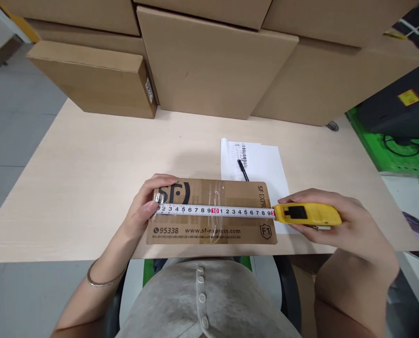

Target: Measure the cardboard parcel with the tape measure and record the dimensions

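Observation:
A small brown cardboard box [195,224] with printed lettering and clear tape lies near the table's front edge. Across its top, from the left edge to the right, runs the white blade of a yellow tape measure [318,214]. My left hand [146,203] is closed at the box's left end, its thumb pressing the blade's end there and its fingers along the far side. The yellow case sits in the grip of my right hand [343,220], just beyond the box's right edge. Behind the box, a black pen [243,170] rests on white paper [266,162] with handwriting.
Large cardboard boxes [209,65] stand along the back of the table [100,164], and a flatter box [100,84] is at the back left. A phone [414,225] lies at the right. Dark equipment [399,110] is beside a green surface [368,145].

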Available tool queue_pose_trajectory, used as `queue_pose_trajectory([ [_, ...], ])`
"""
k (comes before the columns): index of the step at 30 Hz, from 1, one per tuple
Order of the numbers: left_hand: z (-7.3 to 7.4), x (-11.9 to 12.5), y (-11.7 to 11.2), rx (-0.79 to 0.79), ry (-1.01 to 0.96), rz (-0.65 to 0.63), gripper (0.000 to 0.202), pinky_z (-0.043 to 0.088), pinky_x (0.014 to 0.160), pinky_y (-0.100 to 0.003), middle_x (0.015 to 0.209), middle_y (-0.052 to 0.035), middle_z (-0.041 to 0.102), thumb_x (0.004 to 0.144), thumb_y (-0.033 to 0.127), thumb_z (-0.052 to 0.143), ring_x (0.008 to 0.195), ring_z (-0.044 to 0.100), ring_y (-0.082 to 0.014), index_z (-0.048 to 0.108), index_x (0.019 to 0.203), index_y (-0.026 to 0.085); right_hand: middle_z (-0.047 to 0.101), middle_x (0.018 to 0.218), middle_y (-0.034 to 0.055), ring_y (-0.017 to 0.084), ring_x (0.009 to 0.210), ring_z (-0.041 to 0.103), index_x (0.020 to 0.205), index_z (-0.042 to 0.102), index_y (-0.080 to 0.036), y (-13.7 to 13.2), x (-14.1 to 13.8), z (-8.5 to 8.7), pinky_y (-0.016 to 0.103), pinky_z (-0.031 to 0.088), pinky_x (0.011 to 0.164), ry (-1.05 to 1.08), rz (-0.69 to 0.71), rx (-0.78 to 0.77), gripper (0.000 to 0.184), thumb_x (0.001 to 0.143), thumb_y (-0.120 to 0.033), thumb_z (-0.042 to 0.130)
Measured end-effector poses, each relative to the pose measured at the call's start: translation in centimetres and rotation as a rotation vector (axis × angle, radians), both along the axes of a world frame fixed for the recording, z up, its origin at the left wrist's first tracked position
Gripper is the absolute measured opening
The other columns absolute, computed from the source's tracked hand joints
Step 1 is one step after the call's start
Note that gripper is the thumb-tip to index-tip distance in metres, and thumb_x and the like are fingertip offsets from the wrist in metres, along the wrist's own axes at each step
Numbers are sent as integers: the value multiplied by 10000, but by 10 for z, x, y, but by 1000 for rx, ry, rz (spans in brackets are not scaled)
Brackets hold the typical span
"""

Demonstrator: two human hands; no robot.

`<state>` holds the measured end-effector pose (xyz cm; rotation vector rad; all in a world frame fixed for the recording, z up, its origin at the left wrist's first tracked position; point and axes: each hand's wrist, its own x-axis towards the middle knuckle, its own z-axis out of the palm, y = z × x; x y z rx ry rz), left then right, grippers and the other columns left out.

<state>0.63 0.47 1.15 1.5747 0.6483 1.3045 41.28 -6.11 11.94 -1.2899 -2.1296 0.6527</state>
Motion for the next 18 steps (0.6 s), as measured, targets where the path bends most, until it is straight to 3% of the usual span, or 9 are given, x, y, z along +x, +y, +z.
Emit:
queue_pose_trajectory([
  [4,2,-1,0,-4,17,-5,424,568,975,-435,1270,-84,751,992,530,610,1182,677,-279,747,1310,285,840,1072,-22,215,827,818,1247,673,-402,8,-14,22,318,678,690,-50,34,-2,393,891,-302,807],
  [8,1,-2,0,-13,28,-5,417,557,1014,-453,1280,-73,741,994,529,601,1217,661,-285,738,1323,314,840,1131,-18,256,864,824,1291,653,-409,31,-59,41,386,681,736,-121,160,-20,432,896,-319,803],
  [11,-2,-3,-2,34,62,20,453,549,1022,-469,1283,-85,739,1015,586,554,1213,658,-296,724,1341,321,842,1025,-1,249,767,799,1249,683,-329,50,-110,41,379,642,648,-229,297,-53,337,930,-389,771],
  [14,-6,-6,-5,135,132,63,584,529,1042,-501,1297,-99,734,1042,700,410,1209,650,-312,690,1388,323,828,1139,94,315,977,804,1204,711,-225,55,-156,35,432,661,781,-348,471,129,236,998,-301,623],
  [16,-8,-11,-8,197,188,80,690,525,1047,-522,1309,-113,722,1050,747,286,1211,644,-322,662,1431,311,805,1250,128,328,1025,801,1176,720,-207,49,-168,33,476,670,826,-368,532,206,300,1042,-233,453],
  [18,-9,-20,-12,242,228,94,723,540,1026,-508,1321,-115,699,1057,749,241,1212,643,-317,635,1470,305,778,1348,102,325,1053,808,1157,707,-253,37,-161,31,505,689,845,-285,528,161,308,1061,-267,415],
])
